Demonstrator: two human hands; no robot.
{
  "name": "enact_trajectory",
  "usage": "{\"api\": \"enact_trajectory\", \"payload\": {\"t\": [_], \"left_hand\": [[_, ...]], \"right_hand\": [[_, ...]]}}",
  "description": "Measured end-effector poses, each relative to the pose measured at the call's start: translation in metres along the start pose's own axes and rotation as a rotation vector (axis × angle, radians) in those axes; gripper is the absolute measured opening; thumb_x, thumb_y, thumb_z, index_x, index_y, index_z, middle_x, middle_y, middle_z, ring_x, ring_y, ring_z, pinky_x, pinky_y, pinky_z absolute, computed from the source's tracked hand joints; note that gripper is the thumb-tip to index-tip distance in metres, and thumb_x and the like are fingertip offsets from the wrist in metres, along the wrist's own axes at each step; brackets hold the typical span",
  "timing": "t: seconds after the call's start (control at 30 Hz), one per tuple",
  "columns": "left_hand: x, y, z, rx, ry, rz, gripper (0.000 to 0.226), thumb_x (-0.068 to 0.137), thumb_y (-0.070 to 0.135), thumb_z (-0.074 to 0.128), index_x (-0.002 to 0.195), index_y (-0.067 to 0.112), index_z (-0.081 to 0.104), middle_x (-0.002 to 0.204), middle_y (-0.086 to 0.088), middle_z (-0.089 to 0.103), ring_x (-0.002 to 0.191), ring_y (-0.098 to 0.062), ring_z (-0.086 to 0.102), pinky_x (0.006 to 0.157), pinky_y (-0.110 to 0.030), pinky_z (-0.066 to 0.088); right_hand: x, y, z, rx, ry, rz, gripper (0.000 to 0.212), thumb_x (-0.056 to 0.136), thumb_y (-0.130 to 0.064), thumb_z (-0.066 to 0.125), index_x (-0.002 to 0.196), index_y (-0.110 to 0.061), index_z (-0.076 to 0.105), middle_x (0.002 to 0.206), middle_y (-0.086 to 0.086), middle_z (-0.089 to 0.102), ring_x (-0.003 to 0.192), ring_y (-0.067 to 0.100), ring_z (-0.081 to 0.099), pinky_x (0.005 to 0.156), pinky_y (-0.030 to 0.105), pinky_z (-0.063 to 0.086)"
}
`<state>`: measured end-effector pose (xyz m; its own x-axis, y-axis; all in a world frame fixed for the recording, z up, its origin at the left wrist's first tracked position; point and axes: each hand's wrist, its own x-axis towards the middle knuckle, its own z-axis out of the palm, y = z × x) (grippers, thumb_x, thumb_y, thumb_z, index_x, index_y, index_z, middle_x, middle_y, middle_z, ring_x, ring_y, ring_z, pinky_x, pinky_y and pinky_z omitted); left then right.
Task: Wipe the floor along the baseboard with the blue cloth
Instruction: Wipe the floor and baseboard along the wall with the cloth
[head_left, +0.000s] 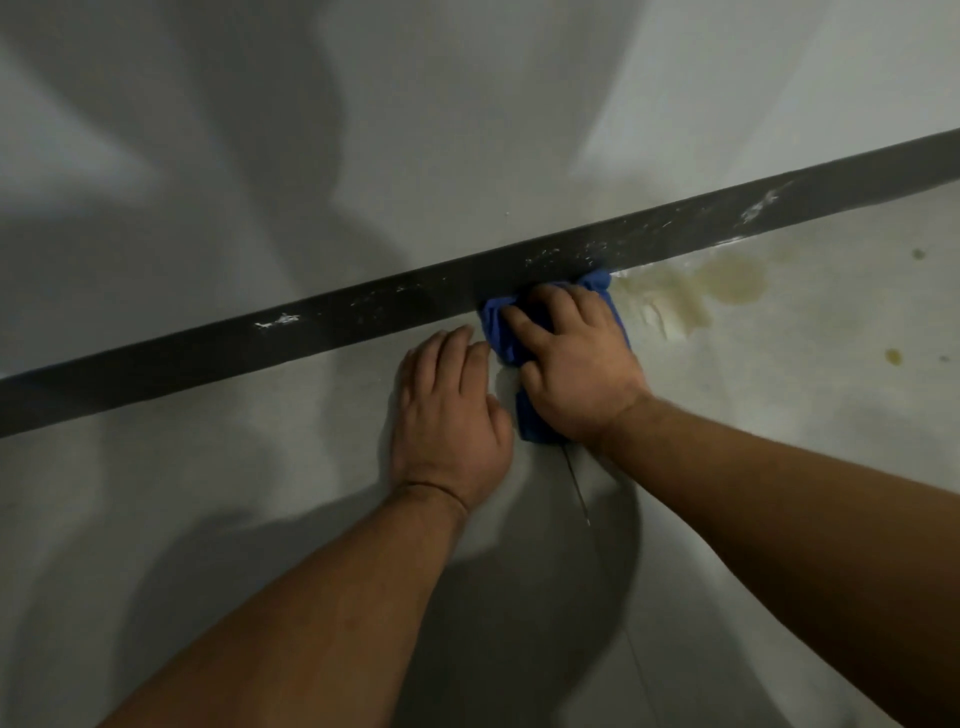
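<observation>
A bunched blue cloth (498, 332) lies on the pale grey floor (260, 493), its far edge against the dark baseboard (363, 322). My right hand (576, 364) presses down on the cloth with fingers spread and curled into its folds. My left hand (447, 410) rests flat on the floor just left of the cloth, fingertips close to the baseboard, holding nothing. A yellowish-brown wet stain (696, 291) spreads on the floor right of the cloth, along the baseboard.
The grey wall (415, 130) rises behind the baseboard, which carries white smears (758, 205). Small brown drops (893, 356) dot the floor at the far right. A thin floor seam (579, 488) runs toward me from under the cloth.
</observation>
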<state>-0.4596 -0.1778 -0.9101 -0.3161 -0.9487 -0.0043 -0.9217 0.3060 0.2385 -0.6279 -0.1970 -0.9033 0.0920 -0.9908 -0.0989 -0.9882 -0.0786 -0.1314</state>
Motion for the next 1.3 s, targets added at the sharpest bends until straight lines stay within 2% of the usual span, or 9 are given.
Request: {"api": "enact_trajectory", "payload": {"t": [0.1,0.33,0.53,0.7,0.83,0.93,1.1,1.17,1.3], "left_hand": [[0.0,-0.001,0.001,-0.016,0.018,0.002,0.06,0.089,0.029,0.038,0.144,0.011,0.051,0.154,-0.013,0.049,0.145,-0.03,0.041,0.121,-0.052,0.035],[0.0,0.0,0.002,-0.009,0.004,-0.007,0.06,0.091,0.029,0.038,0.147,0.012,0.048,0.156,-0.012,0.047,0.147,-0.03,0.039,0.123,-0.052,0.033],[0.0,0.0,0.0,0.005,0.003,-0.007,0.058,0.09,0.027,0.042,0.145,0.011,0.05,0.155,-0.013,0.047,0.146,-0.03,0.04,0.123,-0.052,0.032],[-0.001,0.003,-0.001,-0.022,-0.006,-0.007,0.06,0.09,0.027,0.037,0.146,0.01,0.049,0.155,-0.014,0.047,0.146,-0.031,0.039,0.123,-0.054,0.032],[0.002,0.012,-0.003,-0.016,-0.009,-0.019,0.061,0.088,0.028,0.034,0.145,0.01,0.051,0.152,-0.014,0.048,0.144,-0.032,0.041,0.123,-0.056,0.029],[0.011,0.03,-0.002,-0.052,-0.024,0.071,0.06,0.087,0.029,0.038,0.142,0.012,0.053,0.149,-0.012,0.05,0.142,-0.03,0.043,0.124,-0.053,0.027],[0.025,0.059,0.005,-0.047,-0.095,0.148,0.059,0.09,0.028,0.042,0.147,0.015,0.048,0.157,-0.01,0.044,0.148,-0.027,0.036,0.126,-0.051,0.023],[0.025,0.061,0.008,-0.004,-0.095,0.143,0.06,0.09,0.031,0.037,0.148,0.016,0.046,0.158,-0.01,0.043,0.149,-0.027,0.035,0.127,-0.052,0.023],[0.025,0.059,0.009,-0.002,-0.077,0.151,0.062,0.089,0.034,0.032,0.145,0.014,0.051,0.154,-0.011,0.048,0.146,-0.028,0.04,0.125,-0.052,0.028]], "right_hand": [[0.002,0.007,-0.001,0.007,0.005,-0.045,0.063,0.089,-0.044,0.034,0.148,-0.024,0.049,0.149,0.014,0.045,0.135,0.038,0.039,0.119,0.049,0.027],[-0.005,0.019,-0.005,0.029,0.019,0.142,0.061,0.093,-0.044,0.037,0.15,-0.025,0.044,0.153,0.013,0.04,0.14,0.036,0.033,0.121,0.051,0.026],[-0.007,0.021,-0.008,0.025,-0.072,-0.054,0.068,0.089,-0.046,0.026,0.154,-0.027,0.039,0.158,0.011,0.037,0.144,0.036,0.031,0.122,0.053,0.02],[-0.009,0.053,-0.003,0.027,0.013,0.096,0.063,0.094,-0.038,0.042,0.154,-0.023,0.037,0.159,0.009,0.036,0.146,0.032,0.029,0.124,0.052,0.018],[-0.017,0.05,-0.001,0.049,0.006,0.103,0.064,0.094,-0.042,0.038,0.156,-0.024,0.034,0.161,0.007,0.033,0.149,0.029,0.025,0.126,0.051,0.012],[-0.039,0.064,0.001,0.037,-0.011,0.071,0.064,0.095,-0.044,0.033,0.155,-0.025,0.034,0.161,0.006,0.033,0.149,0.028,0.026,0.125,0.053,0.014],[-0.043,0.08,-0.002,0.044,0.026,0.222,0.064,0.095,-0.044,0.034,0.155,-0.022,0.036,0.161,0.008,0.033,0.149,0.031,0.024,0.125,0.053,0.013],[-0.027,0.073,-0.006,0.036,0.009,0.179,0.064,0.094,-0.044,0.034,0.155,-0.024,0.036,0.161,0.008,0.033,0.149,0.032,0.023,0.124,0.056,0.012],[-0.011,0.067,-0.007,0.028,-0.039,-0.051,0.062,0.093,-0.042,0.033,0.153,-0.029,0.04,0.158,0.004,0.038,0.146,0.03,0.03,0.123,0.055,0.018]]}}
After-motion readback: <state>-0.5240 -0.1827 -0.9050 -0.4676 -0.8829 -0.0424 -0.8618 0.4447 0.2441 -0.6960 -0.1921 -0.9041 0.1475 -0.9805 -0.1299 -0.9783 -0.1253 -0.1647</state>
